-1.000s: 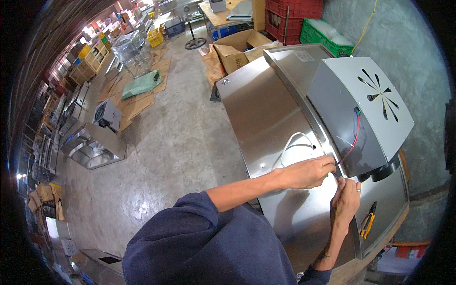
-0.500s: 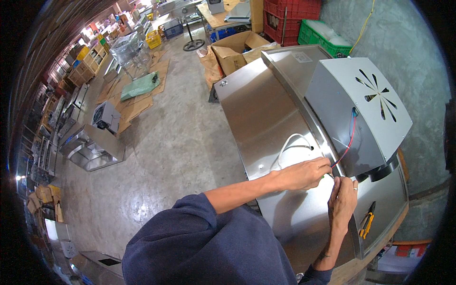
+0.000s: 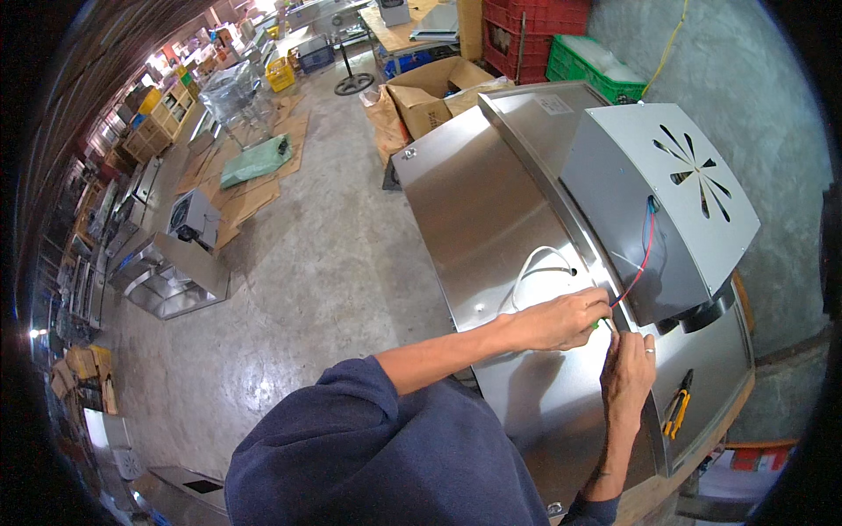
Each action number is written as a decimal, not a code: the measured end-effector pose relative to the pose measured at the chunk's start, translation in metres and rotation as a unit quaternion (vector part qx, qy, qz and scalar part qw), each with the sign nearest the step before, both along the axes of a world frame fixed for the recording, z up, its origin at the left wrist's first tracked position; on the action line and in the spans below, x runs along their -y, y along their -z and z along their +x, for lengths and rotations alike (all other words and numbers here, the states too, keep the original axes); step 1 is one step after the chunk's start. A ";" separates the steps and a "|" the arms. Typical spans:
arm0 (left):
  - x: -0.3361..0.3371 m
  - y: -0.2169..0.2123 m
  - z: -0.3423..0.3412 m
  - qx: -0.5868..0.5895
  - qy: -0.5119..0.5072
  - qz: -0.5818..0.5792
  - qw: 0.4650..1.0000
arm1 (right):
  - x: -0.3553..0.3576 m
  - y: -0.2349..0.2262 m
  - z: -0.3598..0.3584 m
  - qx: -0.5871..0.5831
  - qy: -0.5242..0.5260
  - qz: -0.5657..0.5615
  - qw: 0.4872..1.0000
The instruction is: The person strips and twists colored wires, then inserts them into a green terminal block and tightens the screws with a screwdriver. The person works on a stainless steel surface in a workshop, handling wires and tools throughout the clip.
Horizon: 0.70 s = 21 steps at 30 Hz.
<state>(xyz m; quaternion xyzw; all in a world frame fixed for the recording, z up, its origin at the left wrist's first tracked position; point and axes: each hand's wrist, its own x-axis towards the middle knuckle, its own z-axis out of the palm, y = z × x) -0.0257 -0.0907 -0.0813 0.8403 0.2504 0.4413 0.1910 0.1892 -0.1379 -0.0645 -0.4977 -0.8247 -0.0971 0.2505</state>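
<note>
Head view, looking down on a large stainless steel cabinet (image 3: 478, 219) lying on its side, with a grey vented housing (image 3: 658, 193) fixed on top. Left hand (image 3: 561, 320) stretched across the steel panel, fingers pressed together on something small and green near the lower corner of the housing; too small to tell what it is. Right hand (image 3: 627, 377) just beside it, fingers curled together and pointing up to the same spot, a ring on one finger; cannot tell if it really pinches anything. Red and blue wires (image 3: 645, 245) hanging from the side of the housing down to the fingertips of the left hand. White cable (image 3: 539, 263) looping over the panel and entering a small hole, just above the left hand. Yellow-handled pliers (image 3: 677, 408) resting on the steel, near the right hand but not touching it. Farther off, on the concrete floor (image 3: 333, 272): cardboard boxes (image 3: 430, 96) behind the cabinet, red and green crates (image 3: 570, 44) at the wall, a smaller steel unit (image 3: 171, 272) well apart to the left.
</note>
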 end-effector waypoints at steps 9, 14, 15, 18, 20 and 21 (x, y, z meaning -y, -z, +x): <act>0.000 -0.002 0.008 -0.040 -0.034 0.009 0.999 | 0.008 0.007 -0.012 -0.042 0.093 -0.056 0.993; 0.000 -0.009 0.001 -0.074 -0.005 -0.030 0.997 | 0.008 -0.007 -0.015 0.065 0.046 0.047 0.996; 0.001 -0.009 0.001 -0.071 0.000 -0.022 0.997 | 0.009 -0.009 -0.014 0.080 0.049 0.044 0.995; 0.002 -0.004 0.004 -0.070 0.001 -0.018 0.997 | 0.008 -0.008 -0.011 0.090 0.047 0.041 0.994; 0.002 -0.005 0.005 -0.065 -0.003 -0.005 0.998 | 0.007 -0.007 -0.009 0.073 0.040 0.029 0.996; 0.001 -0.006 0.006 -0.059 -0.005 0.009 0.998 | 0.006 -0.006 -0.008 0.059 0.036 0.016 0.997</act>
